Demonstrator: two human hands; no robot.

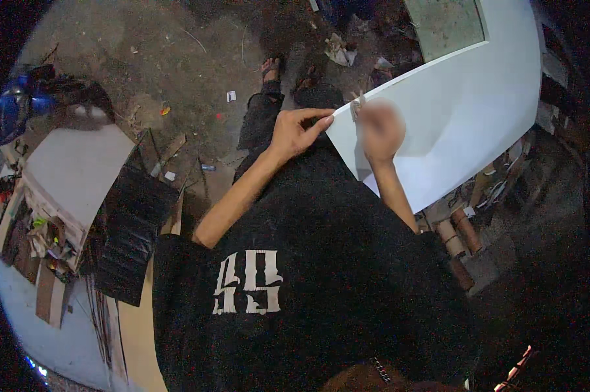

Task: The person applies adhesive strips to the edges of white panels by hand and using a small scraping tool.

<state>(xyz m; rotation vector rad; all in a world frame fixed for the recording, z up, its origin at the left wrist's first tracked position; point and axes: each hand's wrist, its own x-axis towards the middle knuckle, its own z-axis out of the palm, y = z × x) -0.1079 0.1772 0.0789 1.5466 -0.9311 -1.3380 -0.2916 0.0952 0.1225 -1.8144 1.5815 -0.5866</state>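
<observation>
A large white panel [461,108] lies in front of me to the right, with a narrow pale edge on its far left side. My left hand [291,133] pinches the panel's near left corner between thumb and forefinger. Over the panel, close to that same edge, is my right hand [381,134]. It is blurred, so its fingers cannot be made out. A small beige shape [358,104] shows at the edge beside it; whether this is a fingertip or a held piece, I cannot tell.
On the left stands a pale board [79,173] beside a dark ribbed sheet [133,228] and scrap wood. A blue object [24,101] is at the far left. Cardboard-like rolls [457,235] lie below the panel. Crumpled paper [339,51] and litter dot the floor [197,78].
</observation>
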